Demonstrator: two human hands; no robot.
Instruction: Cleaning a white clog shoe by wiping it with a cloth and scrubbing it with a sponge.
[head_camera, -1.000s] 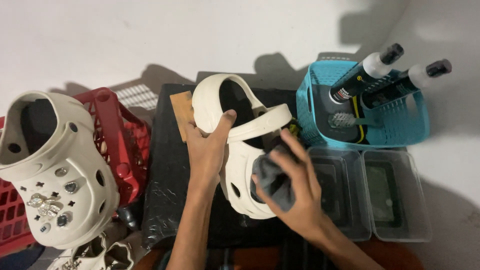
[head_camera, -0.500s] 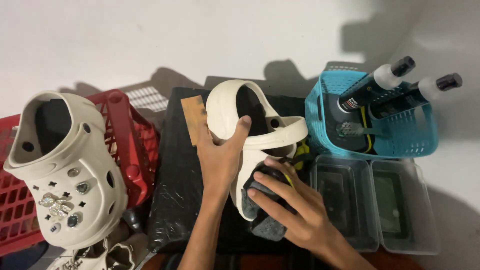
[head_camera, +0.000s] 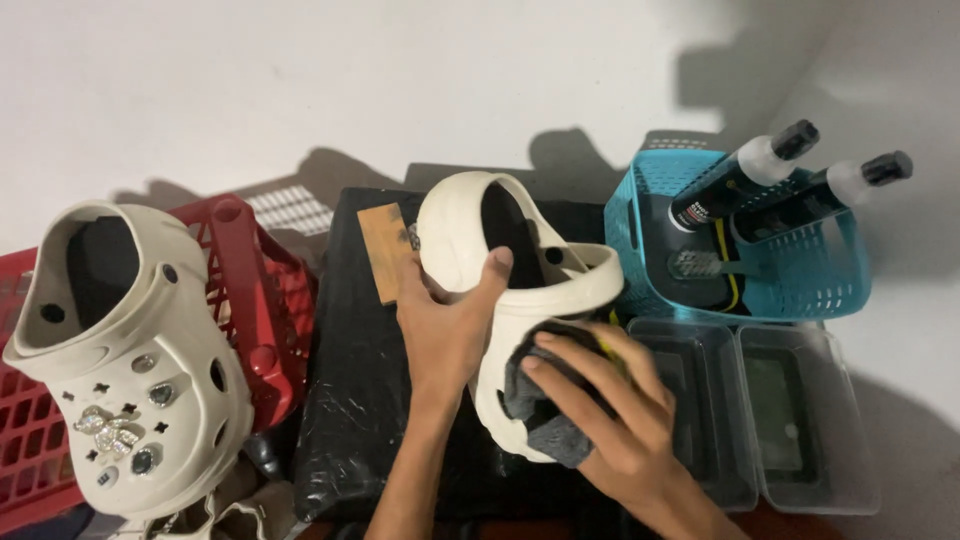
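My left hand (head_camera: 446, 325) grips the side of a cream clog (head_camera: 470, 235) that lies on a black mat (head_camera: 350, 400), heel end pointing away from me. My right hand (head_camera: 610, 415) presses a grey cloth (head_camera: 530, 400) against the toe part of that clog. The cloth is partly hidden under my fingers. A thin wooden block (head_camera: 382, 250) lies on the mat just left of the clog.
A second cream clog (head_camera: 130, 370) with shiny charms rests on a red basket (head_camera: 265, 290) at the left. A teal basket (head_camera: 800, 275) with two dark bottles (head_camera: 745, 175) stands at the right. Two clear plastic tubs (head_camera: 800, 420) sit in front of it.
My right hand with the cloth has slid from the clog's right side and lower edge onto its toe. My left hand kept its hold.
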